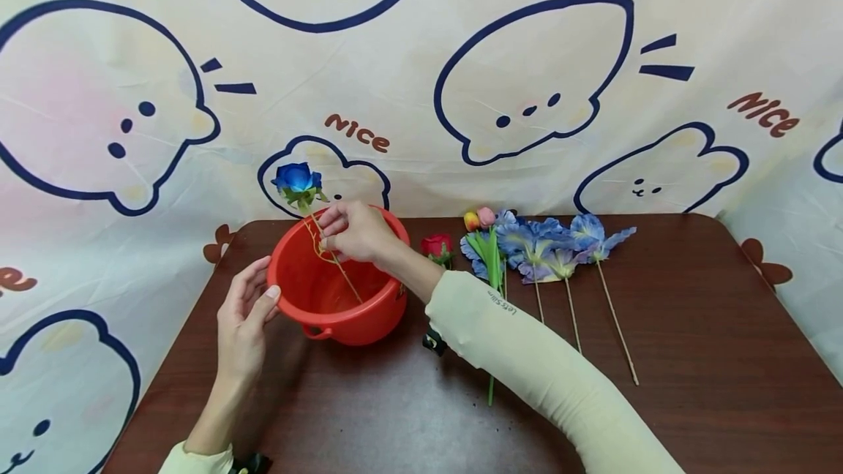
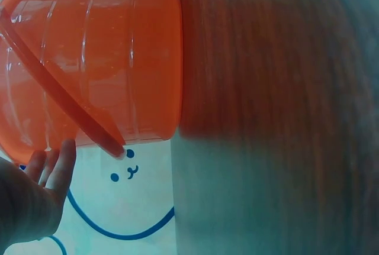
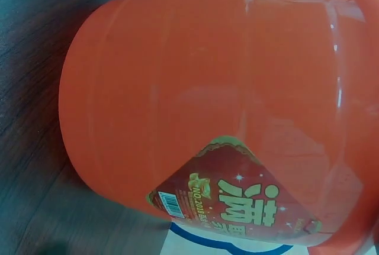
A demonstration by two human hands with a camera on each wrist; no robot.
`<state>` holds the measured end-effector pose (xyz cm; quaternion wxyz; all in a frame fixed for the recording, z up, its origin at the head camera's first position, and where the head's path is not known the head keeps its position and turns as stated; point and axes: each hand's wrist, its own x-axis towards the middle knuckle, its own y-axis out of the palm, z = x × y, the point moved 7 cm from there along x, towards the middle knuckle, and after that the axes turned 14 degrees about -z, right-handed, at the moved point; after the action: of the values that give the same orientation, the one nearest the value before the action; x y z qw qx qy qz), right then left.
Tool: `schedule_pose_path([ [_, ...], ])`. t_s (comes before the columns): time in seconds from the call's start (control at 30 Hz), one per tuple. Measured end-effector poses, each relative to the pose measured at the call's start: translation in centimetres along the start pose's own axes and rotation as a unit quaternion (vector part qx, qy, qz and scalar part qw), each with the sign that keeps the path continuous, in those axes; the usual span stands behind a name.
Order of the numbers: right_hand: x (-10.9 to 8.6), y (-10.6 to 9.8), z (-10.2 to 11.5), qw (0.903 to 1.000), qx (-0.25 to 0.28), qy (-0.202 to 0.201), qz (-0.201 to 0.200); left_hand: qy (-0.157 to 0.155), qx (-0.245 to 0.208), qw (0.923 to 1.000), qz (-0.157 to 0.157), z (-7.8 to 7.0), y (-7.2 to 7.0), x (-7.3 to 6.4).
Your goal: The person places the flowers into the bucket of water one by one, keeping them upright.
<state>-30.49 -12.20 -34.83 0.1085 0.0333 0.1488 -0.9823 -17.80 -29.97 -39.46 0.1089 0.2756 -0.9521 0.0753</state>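
Observation:
A red plastic bucket (image 1: 358,324) stands on the table, its handle (image 2: 65,98) hanging down its side in the left wrist view. My left hand (image 1: 242,317) holds its left rim, thumb at the edge and fingers (image 2: 59,172) against the outer wall. Over the mouth, my right hand (image 1: 361,232) pinches the thin stem of a blue artificial rose (image 1: 298,180). The bloom leans up and left past the far rim, while the stem's lower end slants down inside the bucket. A dark red label (image 3: 237,199) shows on the bucket in the right wrist view.
Right of the bucket lie a red rose (image 1: 437,245), yellow and pink tulips (image 1: 485,217) with green leaves, and several blue-purple flowers (image 1: 536,243) on long stems. Behind the brown table (image 1: 698,328) hangs a printed cloth (image 1: 408,79). My right sleeve passes over some stems.

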Motion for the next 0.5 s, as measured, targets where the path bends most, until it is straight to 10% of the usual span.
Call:
schedule_pose_path([
  [0.5, 0.15, 0.26, -0.83, 0.9936, 0.066, 0.068, 0.062, -0.006, 0.008, 0.9999, 0.002, 0.28, 0.01, -0.01],
])
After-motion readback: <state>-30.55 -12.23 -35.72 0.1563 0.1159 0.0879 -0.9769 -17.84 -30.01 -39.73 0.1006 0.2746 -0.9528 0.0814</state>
